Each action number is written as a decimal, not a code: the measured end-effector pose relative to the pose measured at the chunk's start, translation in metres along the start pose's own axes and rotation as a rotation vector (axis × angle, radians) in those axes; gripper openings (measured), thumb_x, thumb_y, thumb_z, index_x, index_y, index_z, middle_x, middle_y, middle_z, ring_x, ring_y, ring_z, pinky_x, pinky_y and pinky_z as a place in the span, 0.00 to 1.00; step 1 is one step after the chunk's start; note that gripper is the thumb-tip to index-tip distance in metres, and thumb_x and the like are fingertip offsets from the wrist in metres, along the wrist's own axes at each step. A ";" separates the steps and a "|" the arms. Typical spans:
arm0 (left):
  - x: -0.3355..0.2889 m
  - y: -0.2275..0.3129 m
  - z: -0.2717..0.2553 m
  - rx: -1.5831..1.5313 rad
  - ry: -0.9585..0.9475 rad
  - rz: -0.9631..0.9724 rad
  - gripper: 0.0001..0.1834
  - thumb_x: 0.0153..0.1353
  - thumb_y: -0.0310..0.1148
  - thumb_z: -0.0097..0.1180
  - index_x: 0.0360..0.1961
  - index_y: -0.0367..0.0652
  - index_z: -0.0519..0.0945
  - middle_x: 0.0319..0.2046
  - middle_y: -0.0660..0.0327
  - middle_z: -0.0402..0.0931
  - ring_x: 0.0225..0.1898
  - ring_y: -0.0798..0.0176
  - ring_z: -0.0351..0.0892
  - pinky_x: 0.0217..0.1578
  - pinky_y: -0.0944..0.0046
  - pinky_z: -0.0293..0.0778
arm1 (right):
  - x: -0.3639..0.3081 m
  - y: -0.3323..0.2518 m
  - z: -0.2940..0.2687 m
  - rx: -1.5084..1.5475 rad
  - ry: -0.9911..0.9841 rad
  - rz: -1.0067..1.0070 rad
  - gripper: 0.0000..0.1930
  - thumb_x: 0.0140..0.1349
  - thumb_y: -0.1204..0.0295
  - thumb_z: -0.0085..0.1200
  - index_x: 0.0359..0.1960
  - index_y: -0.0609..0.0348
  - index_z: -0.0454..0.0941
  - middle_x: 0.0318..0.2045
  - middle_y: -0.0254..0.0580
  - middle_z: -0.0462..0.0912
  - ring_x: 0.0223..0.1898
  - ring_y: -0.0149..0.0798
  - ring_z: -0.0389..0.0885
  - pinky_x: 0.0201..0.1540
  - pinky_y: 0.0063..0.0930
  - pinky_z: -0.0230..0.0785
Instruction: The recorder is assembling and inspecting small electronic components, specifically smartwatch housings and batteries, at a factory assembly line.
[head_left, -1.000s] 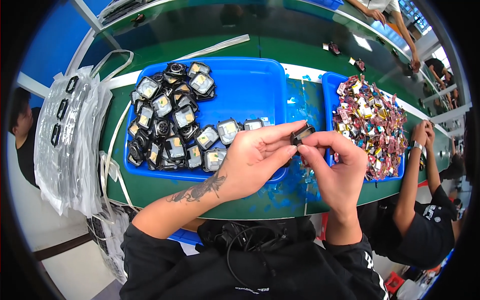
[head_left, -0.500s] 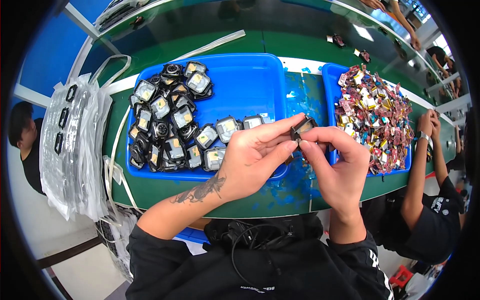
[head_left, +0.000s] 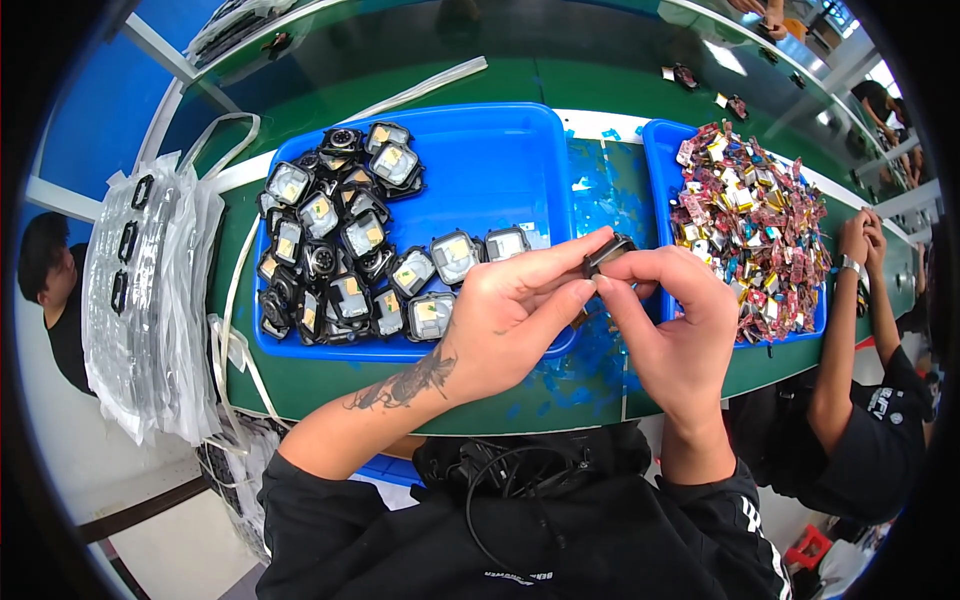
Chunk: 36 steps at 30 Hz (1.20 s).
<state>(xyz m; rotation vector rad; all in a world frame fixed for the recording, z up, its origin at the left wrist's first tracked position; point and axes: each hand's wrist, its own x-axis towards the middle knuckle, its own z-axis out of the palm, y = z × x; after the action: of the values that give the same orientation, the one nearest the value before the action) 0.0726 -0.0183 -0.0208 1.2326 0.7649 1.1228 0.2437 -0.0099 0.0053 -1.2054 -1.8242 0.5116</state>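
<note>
Between both hands, above the strip of bench separating two blue trays, is a black smartwatch case (head_left: pixel 606 254). My left hand (head_left: pixel 520 310) is closed on it, forefinger along the far side and thumb below. My right hand (head_left: pixel 675 320) pinches the case's near right side with thumb and forefinger; the fingertips hide part of it. Behind my left hand lies the large blue tray (head_left: pixel 490 150), its left half heaped with similar black watch cases (head_left: pixel 320 215), several more spread toward its middle.
A second blue tray (head_left: pixel 660 165) at the right is piled with small circuit boards and battery pieces (head_left: pixel 755 230). Blue film scraps (head_left: pixel 590 375) litter the green bench. Plastic-wrapped trays (head_left: pixel 150 300) stand at the left. Another person's hands (head_left: pixel 863 240) are at the right.
The watch case has tilted between my fingers, so its inner face shows less. Both hands keep nearly the same place.
</note>
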 end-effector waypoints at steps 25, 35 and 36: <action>0.006 0.003 0.001 -0.170 0.095 0.012 0.21 0.69 0.20 0.46 0.63 0.32 0.67 0.51 0.53 0.77 0.53 0.68 0.76 0.53 0.68 0.72 | -0.018 0.008 -0.013 0.589 -0.004 0.322 0.15 0.53 0.85 0.64 0.42 0.65 0.75 0.41 0.37 0.78 0.43 0.27 0.77 0.47 0.25 0.75; 0.006 0.012 -0.006 0.729 -0.010 0.464 0.18 0.53 0.17 0.62 0.47 0.36 0.83 0.48 0.50 0.80 0.42 0.57 0.84 0.39 0.65 0.80 | -0.019 0.007 -0.015 0.763 -0.162 0.374 0.07 0.60 0.86 0.58 0.40 0.70 0.79 0.35 0.40 0.83 0.38 0.26 0.81 0.42 0.18 0.76; 0.006 0.009 -0.008 0.727 -0.010 0.467 0.18 0.53 0.17 0.62 0.47 0.36 0.83 0.48 0.50 0.80 0.42 0.57 0.84 0.39 0.65 0.80 | -0.019 0.007 -0.015 0.760 -0.161 0.372 0.07 0.60 0.86 0.58 0.40 0.70 0.79 0.35 0.40 0.83 0.38 0.26 0.81 0.42 0.18 0.76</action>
<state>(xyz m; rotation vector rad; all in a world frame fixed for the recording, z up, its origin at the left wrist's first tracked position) 0.0652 -0.0100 -0.0133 2.1060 0.9453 1.2478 0.2633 -0.0253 -0.0001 -0.9678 -1.3095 1.3972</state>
